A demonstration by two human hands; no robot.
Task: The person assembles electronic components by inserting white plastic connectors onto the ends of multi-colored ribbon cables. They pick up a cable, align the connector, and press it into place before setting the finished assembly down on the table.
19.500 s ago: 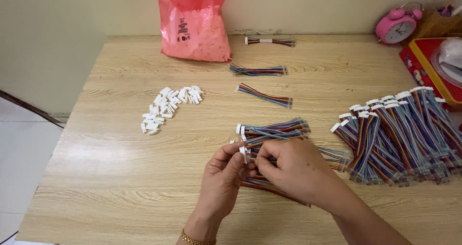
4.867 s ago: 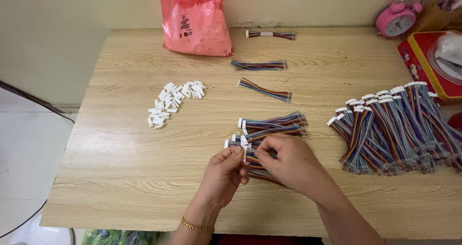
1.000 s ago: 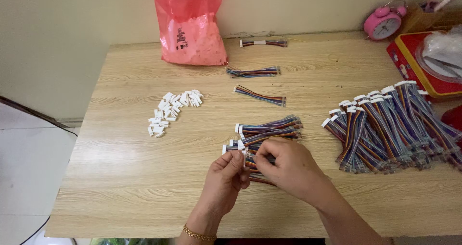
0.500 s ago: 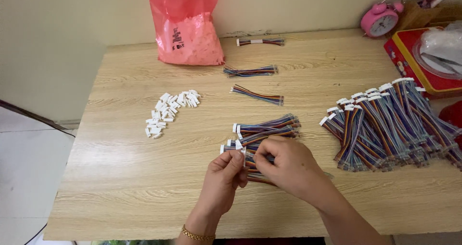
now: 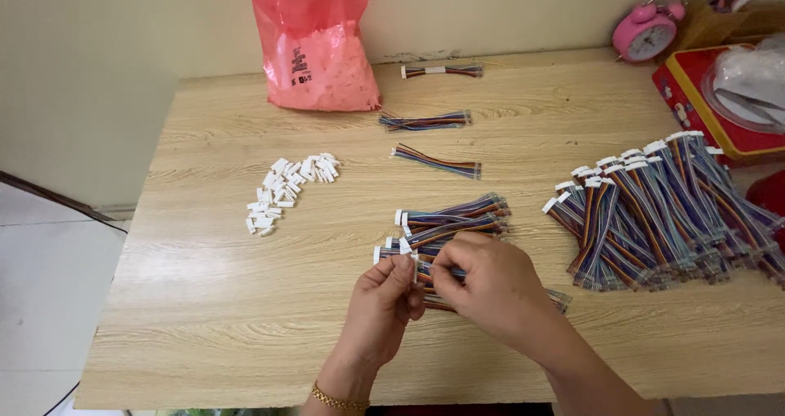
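Note:
My left hand (image 5: 383,300) and my right hand (image 5: 482,285) meet over the near middle of the wooden table (image 5: 204,318). Together they pinch the white connector end (image 5: 406,255) of a multicoloured ribbon cable that runs under my right palm. Just beyond my fingers lies a small pile of finished cables with white plugs (image 5: 450,216). A heap of loose white connector housings (image 5: 286,191) sits to the left. My left wrist wears a gold bracelet.
A large stack of finished coloured cables (image 5: 662,212) fills the right side. Three loose cable bundles (image 5: 437,161) lie further back. A pink plastic bag of white parts (image 5: 319,48) stands against the wall; a pink alarm clock (image 5: 646,32) and red box (image 5: 703,97) stand far right.
My hands have stayed together on the same cable end, with small finger movements. The camera view has shifted slightly; the piles on the table have not moved.

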